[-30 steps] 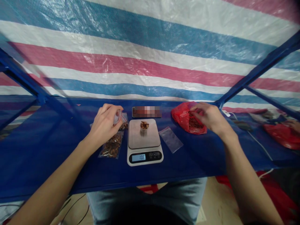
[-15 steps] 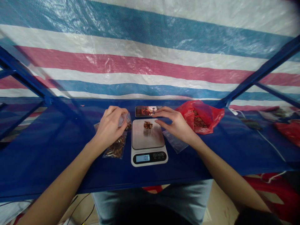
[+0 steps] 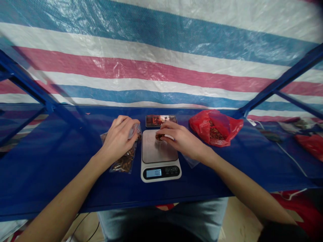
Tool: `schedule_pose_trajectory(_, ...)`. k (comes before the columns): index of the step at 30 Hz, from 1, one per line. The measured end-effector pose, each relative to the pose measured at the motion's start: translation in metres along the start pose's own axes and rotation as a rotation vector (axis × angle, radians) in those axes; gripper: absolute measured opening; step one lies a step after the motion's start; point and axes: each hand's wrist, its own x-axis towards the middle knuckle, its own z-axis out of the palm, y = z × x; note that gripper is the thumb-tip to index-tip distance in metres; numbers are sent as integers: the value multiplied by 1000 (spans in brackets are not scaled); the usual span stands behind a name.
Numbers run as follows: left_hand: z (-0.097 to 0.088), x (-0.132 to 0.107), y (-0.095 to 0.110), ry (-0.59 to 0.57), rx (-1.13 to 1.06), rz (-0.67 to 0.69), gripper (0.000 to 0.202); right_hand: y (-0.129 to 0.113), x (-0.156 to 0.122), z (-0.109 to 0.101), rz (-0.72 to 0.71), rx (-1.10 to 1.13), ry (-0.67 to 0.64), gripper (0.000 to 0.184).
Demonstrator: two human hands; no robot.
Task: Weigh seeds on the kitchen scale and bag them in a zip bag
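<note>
Steel-topped digital scale (image 3: 160, 153) holds a small cup (image 3: 159, 137) pinched by the right hand (image 3: 183, 143), while the closed left hand (image 3: 118, 139) grips a clear plastic bag (image 3: 123, 161) at centre left.

This looks like a makeshift packing stall: a striped red, white and blue woven plastic tarpaulin (image 3: 161, 67) hangs behind a blue steel frame (image 3: 285, 80) and blue counter (image 3: 58, 168), which carries a white digital weighing scale (image 3: 160, 171) and a red plastic bag (image 3: 215, 129) of brown food pieces

Small cup (image 3: 158, 140) mostly hidden under right hand (image 3: 182, 141); clear bag (image 3: 133, 131) partly covered by left hand (image 3: 117, 143)
</note>
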Motion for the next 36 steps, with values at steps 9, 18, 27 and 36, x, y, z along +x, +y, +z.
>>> schedule_pose_trajectory(9, -2, -1, 0, 1, -6, 5, 29, -2, 8, -5, -22, -149, -78, 21)
schedule_pose_trajectory(18, -1, 0, -2, 13, -23, 3, 27, -5, 4, -40, 22, -63, 131, 18)
schedule_pose_trajectory(27, -2, 1, 4, 7, -35, -41, 22, 78, -116, -95, 462, -319, 538, 13)
schedule_pose_trajectory(36, 3, 2, 8, -14, -151, -105, 22, 69, -108, -46, 434, -313, 512, 20)
